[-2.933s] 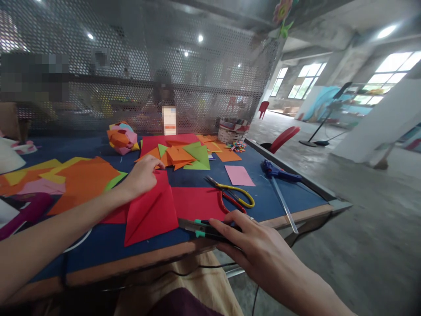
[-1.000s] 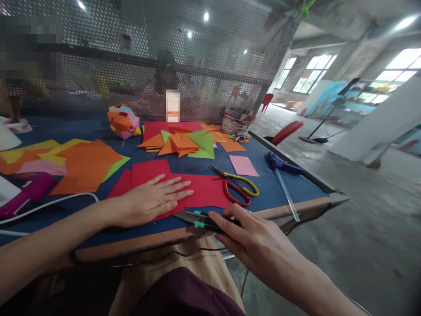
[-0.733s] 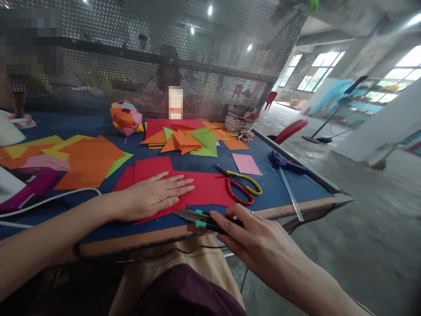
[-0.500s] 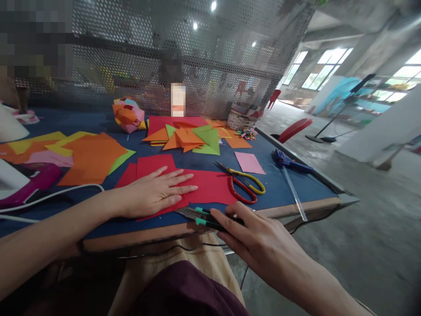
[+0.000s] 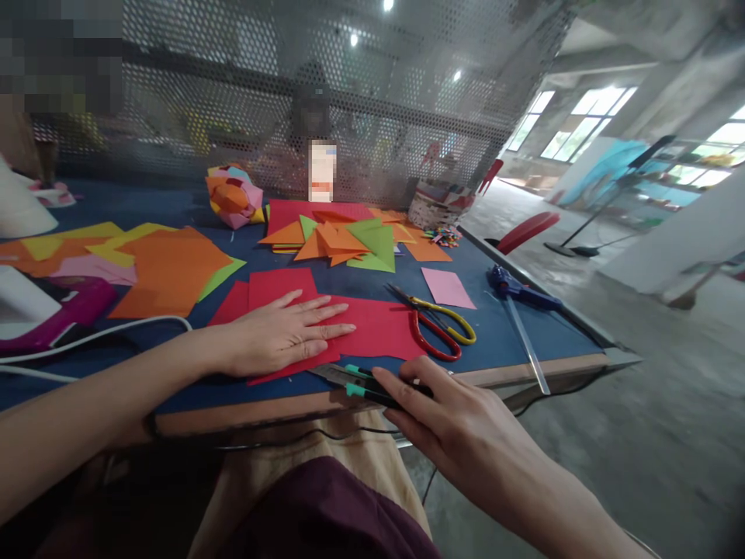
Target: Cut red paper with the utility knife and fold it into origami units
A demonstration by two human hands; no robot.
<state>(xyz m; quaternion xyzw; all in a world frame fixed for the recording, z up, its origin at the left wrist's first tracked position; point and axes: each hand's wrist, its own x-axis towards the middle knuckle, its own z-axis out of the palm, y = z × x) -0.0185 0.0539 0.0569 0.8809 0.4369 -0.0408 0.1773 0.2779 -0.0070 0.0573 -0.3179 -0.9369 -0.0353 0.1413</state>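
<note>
Left hand spread flat on overlapping red sheets, gripping nothing; right hand, at its four o'clock, grasps one green-and-black cutting tool.
For a steady hold, the palm should press evenly, its fingers clear of the nearby blade. Outward from the right hand: one red-and-yellow-handled pair of scissors at twelve o'clock, one pink square beyond, one blue glue gun at one o'clock. The red sheets overlap too much to count.

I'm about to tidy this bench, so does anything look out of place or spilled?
Yes: a clear stick by the blue plastic glue gun pokes past the table's wooden edge and might get bumped. Small multicoloured pieces lie loose near the pale woven basket, perhaps spilled.
</note>
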